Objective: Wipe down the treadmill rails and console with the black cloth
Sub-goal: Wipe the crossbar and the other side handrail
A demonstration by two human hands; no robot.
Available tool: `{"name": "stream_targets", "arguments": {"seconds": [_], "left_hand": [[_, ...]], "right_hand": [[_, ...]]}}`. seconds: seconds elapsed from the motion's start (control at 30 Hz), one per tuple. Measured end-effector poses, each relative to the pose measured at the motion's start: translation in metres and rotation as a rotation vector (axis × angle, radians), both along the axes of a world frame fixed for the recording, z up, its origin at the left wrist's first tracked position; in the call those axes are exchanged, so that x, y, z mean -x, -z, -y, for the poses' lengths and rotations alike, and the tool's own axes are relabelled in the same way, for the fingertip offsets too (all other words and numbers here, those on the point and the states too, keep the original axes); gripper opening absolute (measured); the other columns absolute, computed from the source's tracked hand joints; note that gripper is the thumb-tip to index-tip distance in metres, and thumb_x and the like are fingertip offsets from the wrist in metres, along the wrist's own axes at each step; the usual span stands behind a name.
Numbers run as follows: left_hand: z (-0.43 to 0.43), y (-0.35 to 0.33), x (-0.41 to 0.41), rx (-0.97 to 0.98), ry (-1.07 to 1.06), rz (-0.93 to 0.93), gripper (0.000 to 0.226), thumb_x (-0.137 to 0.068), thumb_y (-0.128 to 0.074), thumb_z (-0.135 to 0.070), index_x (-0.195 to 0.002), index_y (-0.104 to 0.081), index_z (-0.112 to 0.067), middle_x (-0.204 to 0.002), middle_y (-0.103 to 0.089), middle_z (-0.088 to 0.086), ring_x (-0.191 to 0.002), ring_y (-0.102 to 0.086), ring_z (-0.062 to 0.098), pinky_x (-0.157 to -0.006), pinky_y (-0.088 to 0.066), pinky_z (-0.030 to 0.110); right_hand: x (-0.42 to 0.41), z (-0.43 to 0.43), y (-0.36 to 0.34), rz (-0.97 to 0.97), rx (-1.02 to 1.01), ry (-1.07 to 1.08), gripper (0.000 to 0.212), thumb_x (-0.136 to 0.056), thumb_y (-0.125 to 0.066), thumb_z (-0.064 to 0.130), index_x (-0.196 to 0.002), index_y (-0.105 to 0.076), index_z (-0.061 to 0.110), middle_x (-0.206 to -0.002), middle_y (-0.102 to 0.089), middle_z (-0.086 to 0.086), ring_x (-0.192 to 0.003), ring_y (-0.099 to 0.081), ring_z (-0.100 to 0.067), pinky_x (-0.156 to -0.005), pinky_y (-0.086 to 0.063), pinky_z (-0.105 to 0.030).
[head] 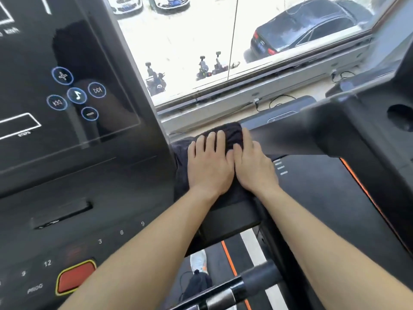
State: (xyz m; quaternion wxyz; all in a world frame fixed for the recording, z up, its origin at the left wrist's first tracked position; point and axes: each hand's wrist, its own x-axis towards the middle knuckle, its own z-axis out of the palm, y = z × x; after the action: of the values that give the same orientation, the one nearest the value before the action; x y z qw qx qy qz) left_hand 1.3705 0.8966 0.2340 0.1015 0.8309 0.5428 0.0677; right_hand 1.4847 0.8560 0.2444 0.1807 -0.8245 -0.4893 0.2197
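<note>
both hands, left [209, 166] and right [253, 170], lie flat and open, gripping nothing, pinning the cloth [230, 133] to the rail [232, 217] for an even wipe

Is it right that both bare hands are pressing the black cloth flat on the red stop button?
Not quite. In the head view the left hand and right hand press the black cloth flat on the treadmill's black side rail, not the red stop button.
</note>
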Motion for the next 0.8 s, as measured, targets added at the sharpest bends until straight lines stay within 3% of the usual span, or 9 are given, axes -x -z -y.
{"name": "stream_targets", "arguments": {"seconds": [0.1,0.17,0.23,0.27,0.33,0.43,0.53,0.73,0.8], "left_hand": [[-0.021,-0.005,-0.005,0.032,0.035,-0.022,0.047,-0.103,-0.024,-0.044,-0.138,-0.049,-0.026,-0.139,-0.057,-0.001,-0.125,-0.052,0.027,-0.102,-0.037,0.045],[-0.043,-0.01,-0.017,0.071,0.047,-0.058,0.04,-0.104,-0.02,-0.042,-0.114,-0.055,-0.026,-0.118,-0.067,0.0,-0.106,-0.062,0.031,-0.081,-0.04,0.043],[-0.05,-0.01,-0.021,0.113,0.02,-0.061,0.04,-0.104,-0.018,-0.041,-0.101,-0.055,-0.025,-0.108,-0.069,0.001,-0.097,-0.065,0.031,-0.073,-0.036,0.04],[-0.048,-0.01,-0.021,0.097,0.007,-0.055,0.039,-0.104,-0.019,-0.041,-0.099,-0.055,-0.025,-0.107,-0.069,0.001,-0.097,-0.064,0.031,-0.073,-0.036,0.04],[-0.033,-0.008,-0.016,0.024,0.003,-0.034,0.038,-0.104,-0.022,-0.042,-0.108,-0.056,-0.026,-0.115,-0.067,-0.001,-0.105,-0.062,0.029,-0.083,-0.038,0.042],[0.002,0.0,-0.002,-0.037,0.021,-0.054,0.053,-0.103,-0.021,-0.045,-0.151,-0.037,-0.029,-0.156,-0.04,-0.001,-0.141,-0.037,0.028,-0.113,-0.027,0.046],[0.046,0.002,0.011,0.024,0.025,-0.09,0.06,-0.102,-0.017,-0.044,-0.16,-0.014,-0.027,-0.168,-0.007,0.001,-0.154,-0.005,0.029,-0.123,-0.009,0.049],[0.084,0.003,0.014,0.023,0.019,-0.068,0.061,-0.102,-0.018,-0.043,-0.16,-0.014,-0.025,-0.168,-0.005,0.002,-0.154,-0.002,0.03,-0.123,-0.009,0.05],[0.069,0.003,0.006,0.008,0.037,-0.06,0.06,-0.102,-0.015,-0.043,-0.16,-0.012,-0.026,-0.168,-0.005,0.001,-0.154,-0.002,0.029,-0.123,-0.008,0.048]], "right_hand": [[-0.001,-0.015,0.001,-0.056,-0.001,0.038,0.05,-0.104,-0.027,0.045,-0.15,-0.029,0.026,-0.135,-0.053,-0.018,-0.115,-0.055,-0.044,-0.089,-0.042,-0.049],[-0.013,-0.045,0.004,-0.171,-0.003,0.036,0.038,-0.105,-0.025,0.04,-0.125,-0.051,0.021,-0.124,-0.06,-0.017,-0.113,-0.055,-0.041,-0.083,-0.039,-0.044],[-0.018,-0.06,0.006,-0.166,-0.004,-0.006,0.032,-0.105,-0.025,0.034,-0.097,-0.052,0.018,-0.114,-0.064,-0.016,-0.107,-0.056,-0.038,-0.076,-0.034,-0.04],[-0.019,-0.06,0.008,-0.158,-0.019,-0.019,0.031,-0.105,-0.025,0.034,-0.095,-0.051,0.019,-0.113,-0.063,-0.015,-0.107,-0.056,-0.037,-0.076,-0.034,-0.039],[-0.017,-0.045,0.01,-0.184,-0.06,-0.027,0.034,-0.104,-0.025,0.04,-0.117,-0.053,0.024,-0.126,-0.06,-0.012,-0.114,-0.055,-0.035,-0.083,-0.039,-0.041],[-0.008,-0.006,0.008,-0.096,-0.06,-0.056,0.053,-0.104,-0.031,0.043,-0.154,-0.025,0.028,-0.148,-0.044,-0.012,-0.122,-0.052,-0.038,-0.094,-0.042,-0.046],[0.005,0.038,0.008,0.148,-0.057,-0.103,0.064,-0.103,-0.037,0.04,-0.159,-0.015,0.017,-0.15,-0.038,-0.017,-0.121,-0.054,-0.039,-0.094,-0.044,-0.044],[0.006,0.074,0.009,0.143,-0.047,-0.091,0.066,-0.103,-0.038,0.039,-0.159,-0.012,0.016,-0.147,-0.041,-0.019,-0.12,-0.053,-0.04,-0.093,-0.045,-0.046],[-0.001,0.057,0.01,0.045,-0.042,-0.064,0.062,-0.104,-0.036,0.04,-0.158,-0.015,0.019,-0.14,-0.047,-0.02,-0.116,-0.055,-0.043,-0.09,-0.045,-0.047]]}}
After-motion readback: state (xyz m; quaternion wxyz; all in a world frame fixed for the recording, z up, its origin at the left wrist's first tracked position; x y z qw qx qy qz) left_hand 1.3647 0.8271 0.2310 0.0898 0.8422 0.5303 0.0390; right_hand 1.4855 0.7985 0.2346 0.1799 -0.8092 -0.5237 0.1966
